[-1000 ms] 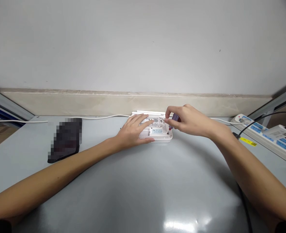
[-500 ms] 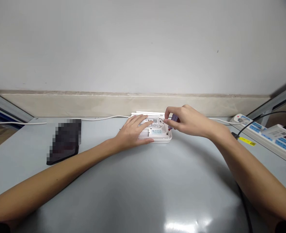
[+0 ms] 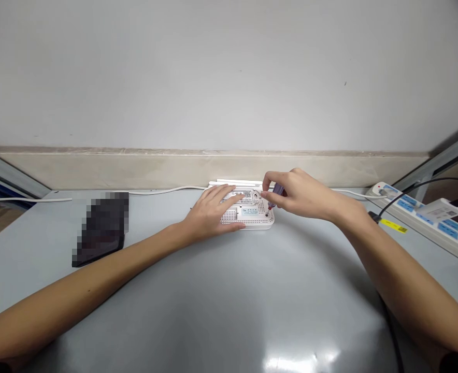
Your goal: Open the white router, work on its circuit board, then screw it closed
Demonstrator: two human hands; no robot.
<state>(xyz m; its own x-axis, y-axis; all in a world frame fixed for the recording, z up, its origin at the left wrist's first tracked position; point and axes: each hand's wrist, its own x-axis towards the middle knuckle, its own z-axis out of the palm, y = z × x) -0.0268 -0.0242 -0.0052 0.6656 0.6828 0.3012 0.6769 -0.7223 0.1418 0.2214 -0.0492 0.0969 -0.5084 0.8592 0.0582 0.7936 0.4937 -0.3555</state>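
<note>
A white Wi-Fi router [image 3: 252, 220] lies on the table, its vented, labelled underside facing up and its antennas [image 3: 232, 183] toward the wall. My left hand [image 3: 209, 211] rests flat over the router's left part, fingers spread, with the thumb along the near edge. Between the curled fingers of my right hand [image 3: 291, 192] is a screwdriver [image 3: 277, 192] with a purplish handle. It stands tilted, its reddish lower end at the router's near right corner. A dark round spot shows at that corner. The very tip is too small to make out.
A pixelated dark flat object [image 3: 103, 228] lies at the left on the grey table [image 3: 229, 295]. At the right, a power strip [image 3: 427, 217] holds a white adapter [image 3: 442, 211] with a black cable [image 3: 415, 186]. A white cable [image 3: 162, 190] runs along the wall.
The whole view has shifted very slightly. Both hands, the router and the screwdriver keep nearly the same places relative to each other.
</note>
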